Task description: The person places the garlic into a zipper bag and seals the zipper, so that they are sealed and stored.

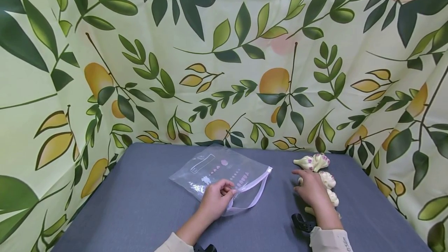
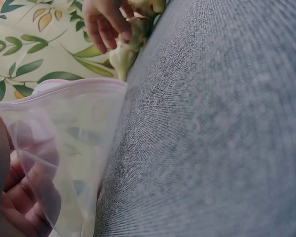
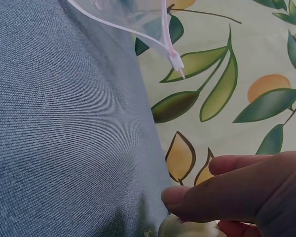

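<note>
Your left hand (image 1: 215, 200) pinches the clear bag (image 1: 213, 159) near its mouth. The garlic bulbs (image 1: 328, 180) lie to the bag's right, mouth side, in a rough row, two stems pointing bagward. Your right hand (image 1: 311, 188), the nearer one, is over them, fingers loosely spread (contact with a bulb: cannot tell).

Leaf-print cloth (image 1: 241, 63) behind grey table (image 1: 140, 205)

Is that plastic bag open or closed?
Open: the plastic bag, held by the left hand, shows its two mouth edges apart.
</note>
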`<state>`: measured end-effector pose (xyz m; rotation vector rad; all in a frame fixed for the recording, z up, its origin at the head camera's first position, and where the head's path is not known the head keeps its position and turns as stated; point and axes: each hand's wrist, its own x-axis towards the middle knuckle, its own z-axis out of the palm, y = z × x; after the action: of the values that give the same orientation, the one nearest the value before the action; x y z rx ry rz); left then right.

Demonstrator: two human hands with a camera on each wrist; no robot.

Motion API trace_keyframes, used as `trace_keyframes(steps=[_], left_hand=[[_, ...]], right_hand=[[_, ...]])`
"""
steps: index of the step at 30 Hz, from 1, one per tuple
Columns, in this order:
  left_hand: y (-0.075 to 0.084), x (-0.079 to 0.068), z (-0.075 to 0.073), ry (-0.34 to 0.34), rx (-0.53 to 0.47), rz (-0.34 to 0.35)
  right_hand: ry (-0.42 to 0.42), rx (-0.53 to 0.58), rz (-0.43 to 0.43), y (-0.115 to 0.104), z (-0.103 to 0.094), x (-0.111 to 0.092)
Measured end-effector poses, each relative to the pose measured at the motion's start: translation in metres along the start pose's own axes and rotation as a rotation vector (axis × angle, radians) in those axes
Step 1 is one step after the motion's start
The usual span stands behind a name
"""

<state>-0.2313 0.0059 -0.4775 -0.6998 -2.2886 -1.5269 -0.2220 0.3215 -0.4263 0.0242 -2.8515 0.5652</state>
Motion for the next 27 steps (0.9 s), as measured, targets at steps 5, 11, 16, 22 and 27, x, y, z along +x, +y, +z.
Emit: trace_keyframes(steps=[5,11,16,22,27], left_hand=[[0.0,-0.001,0.0,0.038,0.051,0.085],[-0.001,-0.003,0.001,-0.024,0.163,0.161],[0.005,-0.005,-0.001,-0.044,0.343,0.185],[0.011,-0.005,0.001,0.012,0.48,0.193],[0.012,-0.006,0.002,0.046,0.478,0.226]], right_hand=[[0.026,-0.02,-0.033,0.001,0.002,0.0],[0.003,-0.026,-0.022,0.001,0.004,0.0],[0.013,-0.024,-0.018,0.001,0.004,-0.001],[0.031,-0.027,-0.018,0.002,0.005,-0.001],[0.035,-0.011,0.011,0.002,0.007,-0.002]])
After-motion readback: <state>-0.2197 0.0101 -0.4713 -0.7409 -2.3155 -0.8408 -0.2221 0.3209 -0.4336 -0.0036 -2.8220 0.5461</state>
